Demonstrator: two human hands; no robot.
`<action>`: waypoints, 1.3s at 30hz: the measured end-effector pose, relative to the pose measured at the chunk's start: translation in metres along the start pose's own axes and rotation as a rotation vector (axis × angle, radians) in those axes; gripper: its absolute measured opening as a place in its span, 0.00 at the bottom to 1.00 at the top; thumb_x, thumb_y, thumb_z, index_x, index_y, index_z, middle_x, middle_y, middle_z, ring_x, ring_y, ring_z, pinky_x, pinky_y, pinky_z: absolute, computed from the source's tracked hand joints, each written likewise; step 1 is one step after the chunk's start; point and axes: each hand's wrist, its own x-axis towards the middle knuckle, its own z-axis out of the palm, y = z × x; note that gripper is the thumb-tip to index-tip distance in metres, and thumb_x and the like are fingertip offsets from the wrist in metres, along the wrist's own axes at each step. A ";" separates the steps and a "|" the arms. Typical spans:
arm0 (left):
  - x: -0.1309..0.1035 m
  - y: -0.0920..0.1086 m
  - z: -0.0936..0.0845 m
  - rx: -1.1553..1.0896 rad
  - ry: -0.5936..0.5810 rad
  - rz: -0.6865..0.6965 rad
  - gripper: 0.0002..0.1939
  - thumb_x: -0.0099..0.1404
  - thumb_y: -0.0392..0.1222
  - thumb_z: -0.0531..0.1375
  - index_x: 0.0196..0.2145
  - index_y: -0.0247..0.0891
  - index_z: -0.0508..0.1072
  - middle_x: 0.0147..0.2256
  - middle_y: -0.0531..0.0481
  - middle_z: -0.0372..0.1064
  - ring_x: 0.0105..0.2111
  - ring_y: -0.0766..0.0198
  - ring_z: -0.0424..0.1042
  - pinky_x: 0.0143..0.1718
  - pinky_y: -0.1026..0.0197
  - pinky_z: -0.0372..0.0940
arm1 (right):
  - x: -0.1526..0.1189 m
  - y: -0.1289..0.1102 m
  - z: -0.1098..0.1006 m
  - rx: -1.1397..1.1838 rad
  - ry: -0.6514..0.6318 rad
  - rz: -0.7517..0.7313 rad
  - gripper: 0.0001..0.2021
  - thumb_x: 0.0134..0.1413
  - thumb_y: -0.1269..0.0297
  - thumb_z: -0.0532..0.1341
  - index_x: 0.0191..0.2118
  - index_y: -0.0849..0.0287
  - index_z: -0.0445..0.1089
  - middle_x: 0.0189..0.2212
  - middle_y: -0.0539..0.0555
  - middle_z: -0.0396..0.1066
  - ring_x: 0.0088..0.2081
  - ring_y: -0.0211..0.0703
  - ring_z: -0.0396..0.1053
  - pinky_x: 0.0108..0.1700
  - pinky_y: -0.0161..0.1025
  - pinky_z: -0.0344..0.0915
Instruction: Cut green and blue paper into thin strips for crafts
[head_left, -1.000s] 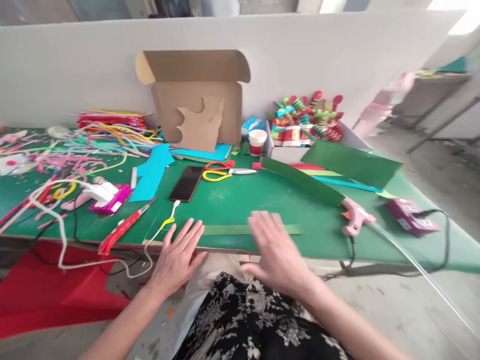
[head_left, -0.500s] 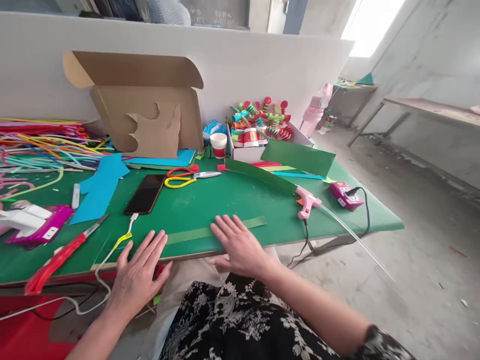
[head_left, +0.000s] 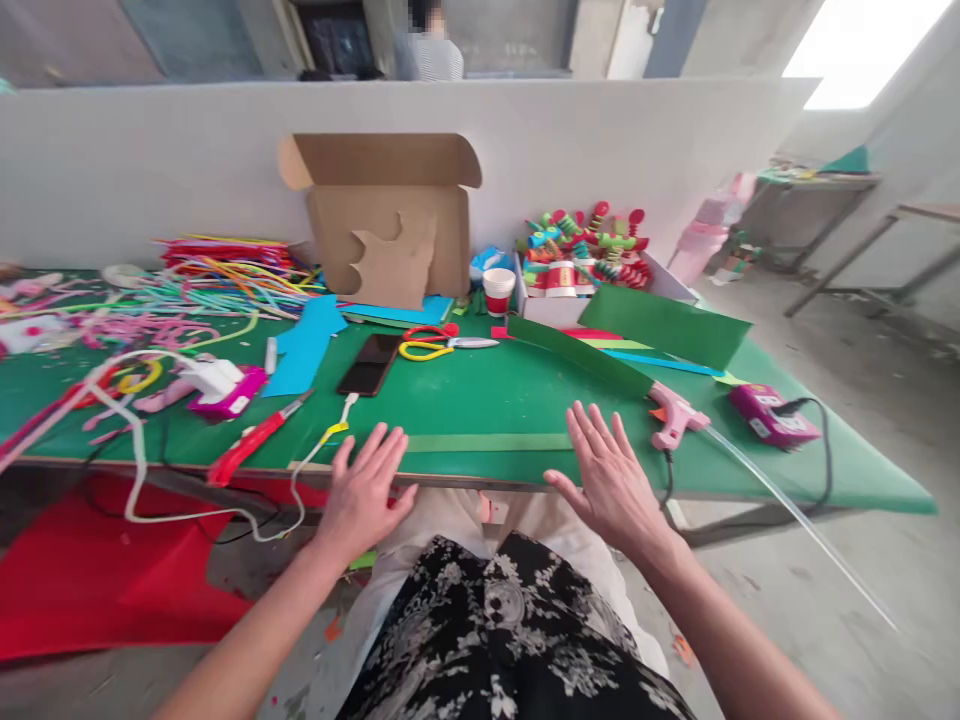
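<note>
A narrow green paper strip (head_left: pixel 487 442) lies flat along the front edge of the green table (head_left: pixel 465 390). My left hand (head_left: pixel 367 490) rests with its fingertips at the strip's left end, palm down and fingers stretched. At the other end, my right hand (head_left: pixel 604 470) lies spread, its fingers over the strip and its thumb apart. Neither hand grips anything. Right of my right hand is a pink glue gun (head_left: pixel 675 415) with a clear glue stick in its back. Beyond my left hand are a phone (head_left: pixel 370 365) on a cable and scissors (head_left: pixel 431 342).
Red-handled cutter (head_left: pixel 251 445), purple power sockets (head_left: pixel 236 392) and blue paper (head_left: pixel 304 345) lie left. Pipe cleaners (head_left: pixel 232 285), a cardboard box (head_left: pixel 390 210), paper cups (head_left: pixel 498 290) and a box of colourful figures (head_left: pixel 585 255) stand behind. Another purple socket (head_left: pixel 772 412) sits right.
My right hand has slid right along the strip, away from my left hand, which stays at the left end. The view has turned left.
</note>
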 end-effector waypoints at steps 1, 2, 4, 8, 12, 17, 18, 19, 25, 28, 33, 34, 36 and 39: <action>0.003 0.010 0.000 -0.004 -0.010 -0.001 0.30 0.67 0.45 0.52 0.65 0.35 0.60 0.61 0.37 0.64 0.64 0.45 0.59 0.63 0.36 0.46 | 0.007 -0.016 0.000 0.033 0.013 -0.080 0.44 0.64 0.38 0.44 0.70 0.72 0.45 0.69 0.68 0.47 0.71 0.58 0.40 0.70 0.59 0.40; 0.007 0.021 0.002 -0.014 -0.031 0.000 0.29 0.67 0.46 0.53 0.64 0.34 0.61 0.61 0.37 0.63 0.64 0.45 0.57 0.63 0.36 0.46 | 0.014 -0.033 0.003 0.075 0.006 -0.173 0.44 0.64 0.38 0.45 0.70 0.72 0.44 0.69 0.67 0.45 0.71 0.57 0.39 0.70 0.58 0.40; 0.018 0.039 0.005 -0.030 -0.035 0.001 0.29 0.67 0.47 0.53 0.62 0.33 0.63 0.61 0.37 0.64 0.65 0.45 0.55 0.63 0.35 0.46 | 0.027 -0.066 0.012 0.158 -0.037 -0.335 0.44 0.63 0.37 0.46 0.70 0.72 0.46 0.69 0.67 0.46 0.71 0.57 0.41 0.70 0.57 0.43; 0.032 0.029 -0.007 -0.087 -0.056 0.045 0.25 0.67 0.43 0.52 0.61 0.35 0.65 0.59 0.39 0.68 0.63 0.51 0.60 0.62 0.43 0.55 | 0.043 -0.100 0.036 0.219 -0.100 -0.355 0.45 0.62 0.36 0.47 0.69 0.72 0.49 0.67 0.70 0.52 0.69 0.60 0.48 0.68 0.59 0.46; 0.018 -0.059 -0.039 0.120 0.077 -0.313 0.22 0.69 0.42 0.49 0.58 0.36 0.67 0.54 0.34 0.70 0.57 0.40 0.66 0.49 0.38 0.64 | 0.046 -0.098 0.036 0.195 -0.195 -0.331 0.42 0.61 0.35 0.48 0.69 0.65 0.53 0.68 0.66 0.49 0.69 0.60 0.46 0.69 0.59 0.43; -0.018 -0.150 -0.033 0.281 0.077 -0.443 0.21 0.69 0.51 0.50 0.52 0.41 0.73 0.37 0.33 0.76 0.38 0.42 0.73 0.34 0.42 0.65 | 0.048 -0.100 0.020 0.190 -0.292 -0.300 0.37 0.62 0.37 0.49 0.68 0.55 0.55 0.69 0.62 0.48 0.70 0.60 0.44 0.69 0.60 0.42; -0.022 -0.154 -0.028 0.288 0.069 -0.427 0.21 0.70 0.49 0.48 0.51 0.42 0.74 0.35 0.34 0.75 0.36 0.44 0.73 0.33 0.44 0.65 | 0.049 -0.101 0.018 0.198 -0.301 -0.296 0.36 0.63 0.38 0.49 0.68 0.54 0.56 0.69 0.62 0.48 0.70 0.61 0.43 0.69 0.61 0.42; -0.024 -0.155 -0.025 0.296 0.067 -0.416 0.21 0.70 0.46 0.47 0.50 0.41 0.75 0.34 0.34 0.75 0.35 0.45 0.72 0.32 0.45 0.64 | 0.051 -0.100 0.017 0.215 -0.307 -0.298 0.35 0.63 0.38 0.48 0.68 0.53 0.56 0.69 0.61 0.48 0.70 0.61 0.43 0.68 0.61 0.42; -0.023 -0.133 -0.042 0.326 0.212 -0.441 0.22 0.72 0.41 0.43 0.52 0.37 0.73 0.33 0.39 0.69 0.35 0.50 0.69 0.33 0.49 0.65 | 0.074 -0.067 0.016 0.217 -0.202 -0.171 0.28 0.71 0.51 0.40 0.71 0.55 0.49 0.70 0.54 0.48 0.71 0.54 0.41 0.69 0.59 0.42; -0.023 -0.106 -0.058 0.155 0.246 -0.362 0.22 0.74 0.44 0.44 0.59 0.39 0.66 0.42 0.43 0.68 0.42 0.52 0.69 0.42 0.50 0.67 | 0.085 -0.047 0.025 0.033 -0.176 -0.001 0.27 0.70 0.55 0.42 0.70 0.56 0.52 0.69 0.54 0.50 0.71 0.59 0.40 0.69 0.63 0.37; -0.018 -0.043 -0.060 -0.021 0.097 -0.144 0.22 0.71 0.35 0.46 0.58 0.42 0.68 0.45 0.43 0.70 0.42 0.54 0.69 0.45 0.52 0.66 | 0.088 -0.035 0.045 -0.055 -0.268 0.057 0.27 0.70 0.53 0.39 0.70 0.49 0.49 0.70 0.52 0.49 0.69 0.58 0.46 0.67 0.64 0.44; -0.016 -0.034 -0.057 -0.011 0.072 -0.131 0.22 0.71 0.33 0.47 0.58 0.41 0.69 0.45 0.43 0.71 0.41 0.54 0.68 0.45 0.52 0.66 | 0.088 -0.035 0.046 -0.061 -0.277 0.056 0.27 0.70 0.53 0.39 0.71 0.49 0.49 0.70 0.51 0.48 0.70 0.58 0.46 0.67 0.64 0.44; -0.014 -0.021 -0.052 0.004 0.041 -0.123 0.22 0.70 0.31 0.47 0.57 0.40 0.70 0.43 0.43 0.71 0.41 0.53 0.68 0.44 0.51 0.65 | 0.088 -0.036 0.045 -0.076 -0.296 0.061 0.27 0.70 0.52 0.39 0.71 0.49 0.47 0.70 0.51 0.47 0.70 0.57 0.45 0.67 0.63 0.43; -0.013 -0.015 -0.046 0.009 0.010 -0.115 0.24 0.68 0.28 0.48 0.56 0.39 0.71 0.43 0.43 0.72 0.41 0.53 0.67 0.44 0.51 0.64 | 0.089 -0.040 0.039 -0.083 -0.317 0.075 0.29 0.70 0.48 0.39 0.71 0.51 0.47 0.71 0.52 0.45 0.70 0.58 0.43 0.68 0.61 0.42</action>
